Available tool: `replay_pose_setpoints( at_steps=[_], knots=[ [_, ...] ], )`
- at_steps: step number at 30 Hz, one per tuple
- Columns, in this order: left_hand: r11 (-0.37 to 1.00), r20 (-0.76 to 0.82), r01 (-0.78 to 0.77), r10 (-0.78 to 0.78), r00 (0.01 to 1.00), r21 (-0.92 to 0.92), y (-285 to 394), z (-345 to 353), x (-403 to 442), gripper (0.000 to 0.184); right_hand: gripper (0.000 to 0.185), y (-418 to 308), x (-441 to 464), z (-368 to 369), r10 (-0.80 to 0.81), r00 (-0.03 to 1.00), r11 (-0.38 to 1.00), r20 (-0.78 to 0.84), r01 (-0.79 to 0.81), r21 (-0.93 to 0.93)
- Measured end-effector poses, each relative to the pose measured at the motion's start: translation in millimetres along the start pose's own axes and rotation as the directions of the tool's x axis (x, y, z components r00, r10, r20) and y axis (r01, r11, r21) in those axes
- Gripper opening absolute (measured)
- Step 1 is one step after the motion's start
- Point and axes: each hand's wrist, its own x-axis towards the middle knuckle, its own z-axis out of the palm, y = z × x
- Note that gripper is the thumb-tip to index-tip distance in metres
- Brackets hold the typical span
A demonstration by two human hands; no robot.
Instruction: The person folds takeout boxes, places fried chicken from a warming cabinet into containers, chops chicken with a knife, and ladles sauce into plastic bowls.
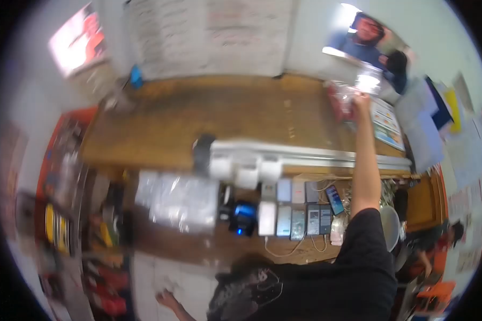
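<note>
My right arm reaches far forward over the wooden counter. My right hand (362, 100) is closed on a small clear plastic packet (368, 81) that shines brightly, near the back right window. Just left of that hand lies a red and clear plastic bundle (339, 100). My left hand (167, 298) is low at the left, over the pale tiled floor, with a blurred, translucent thing (168, 284) at its fingers; motion blur hides whether it is gripped. Several phones (284, 220) lie in rows on the lower desk, some with cables.
Clear plastic bags (185, 200) lie left of a black device with blue light (245, 216). White rails (316, 156) run along the counter (241, 107). A pale bucket (390, 227) stands right of my arm. Two people show: one beyond the window (368, 29), another (439, 246) at lower right.
</note>
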Motion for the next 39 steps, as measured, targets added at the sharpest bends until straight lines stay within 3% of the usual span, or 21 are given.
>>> replay_pose_setpoints(
  at_steps=[2, 4, 5, 6, 7, 8, 11, 12, 14, 15, 17, 18, 19, 21, 25, 27, 28, 33, 35, 37, 39],
  knots=[
    [0.797, 0.139, 0.342, -0.317, 0.938, -0.497, -11, 4, 31, 0.044, 0.035, -30, -46, -22, -0.177, 0.982, 0.975, 0.061, 0.184, -0.122],
    [0.961, 0.007, 0.131, -0.133, 0.991, -0.243, 38, 18, 18, 0.047, 0.038, -105, -125, -38, -0.424, 0.885, 0.903, 0.19, 0.429, 0.015],
    [0.868, 0.074, 0.119, -0.095, 0.993, -0.482, 32, 16, 26, 0.05, 0.039, -152, -171, -45, -0.5, 0.821, 0.865, 0.276, 0.461, 0.198],
    [0.926, -0.049, -0.022, 0.003, 0.999, -0.378, 76, 16, 11, 0.037, 0.035, -199, -222, -27, -0.459, 0.803, 0.864, 0.381, 0.304, 0.401],
    [0.948, -0.112, -0.317, 0.318, 0.942, 0.028, 139, 5, -4, 0.022, 0.031, -247, -298, -25, -0.402, 0.772, 0.843, 0.493, 0.102, 0.528],
    [0.957, -0.071, -0.273, 0.267, 0.961, -0.099, 176, -3, -9, 0.013, 0.028, -270, -368, -16, -0.451, 0.503, 0.773, 0.737, -0.192, 0.605],
    [0.831, -0.033, -0.514, 0.532, 0.846, 0.213, 243, -43, -25, 0.012, 0.025, -333, -572, -13, -0.749, -0.166, 0.611, 0.642, 0.206, 0.765],
    [0.801, -0.076, -0.566, 0.587, 0.806, 0.195, 252, -60, -26, 0.01, 0.025, -367, -625, -26, -0.836, -0.185, 0.527, 0.517, -0.011, 0.85],
    [0.773, -0.165, -0.605, 0.633, 0.757, 0.189, 261, -101, -31, 0.008, 0.028, -382, -714, -25, -0.938, -0.027, 0.346, 0.346, -0.039, 0.937],
    [0.755, -0.157, -0.622, 0.654, 0.74, 0.208, 260, -126, -31, 0.008, 0.028, -393, -736, -23, -0.952, -0.055, 0.303, 0.3, -0.054, 0.951],
    [0.669, -0.189, -0.68, 0.741, 0.645, 0.301, 244, -176, -22, 0.009, 0.035, -417, -784, -18, -0.847, -0.35, 0.424, 0.4, 0.01, 0.905],
    [0.597, -0.206, -0.704, 0.799, 0.565, 0.384, 231, -201, -19, 0.01, 0.038, -417, -825, -5, -0.877, -0.318, 0.407, 0.361, -0.089, 0.909],
    [0.623, -0.247, -0.691, 0.782, 0.573, 0.367, 217, -222, -11, 0.013, 0.036, -443, -853, -17, -0.812, -0.395, 0.57, 0.43, -0.376, 0.731],
    [0.691, -0.302, -0.635, 0.723, 0.621, 0.347, 189, -269, -7, 0.017, 0.037, -464, -929, -37, -0.773, -0.427, 0.589, 0.469, -0.757, 0.283],
    [0.754, -0.475, -0.453, 0.654, 0.588, 0.476, 141, -365, 5, 0.02, 0.047, -524, -1051, -104, -0.625, -0.675, 0.699, 0.392, -0.707, -0.104],
    [0.74, -0.541, -0.393, 0.669, 0.51, 0.545, 119, -414, 12, 0.019, 0.057, -535, -1115, -124, -0.626, -0.769, 0.711, 0.129, -0.63, -0.312],
    [0.823, -0.589, -0.386, 0.568, 0.574, 0.417, 106, -437, 15, 0.018, 0.057, -542, -1142, -141, -0.616, -0.786, 0.748, 0.056, -0.605, -0.272],
    [0.934, -0.729, -0.355, 0.272, 0.629, 0.042, 50, -536, 32, 0.012, 0.054, -565, -1273, -194, -0.522, -0.792, 0.813, -0.317, -0.351, -0.464],
    [0.962, -0.724, -0.242, 0.079, 0.686, -0.124, 22, -575, 45, 0.007, 0.069, -580, -1321, -219, -0.465, -0.805, 0.878, -0.368, -0.364, -0.312],
    [0.954, -0.719, -0.236, 0.031, 0.694, -0.186, -14, -614, 67, 0.007, 0.083, -603, -1374, -234, -0.469, -0.768, 0.882, -0.436, -0.435, -0.183],
    [0.916, -0.699, -0.269, -0.018, 0.714, -0.298, -39, -653, 90, 0.009, 0.083, -617, -1432, -239, -0.583, -0.527, 0.656, -0.619, -0.755, 0.025]
  ],
)
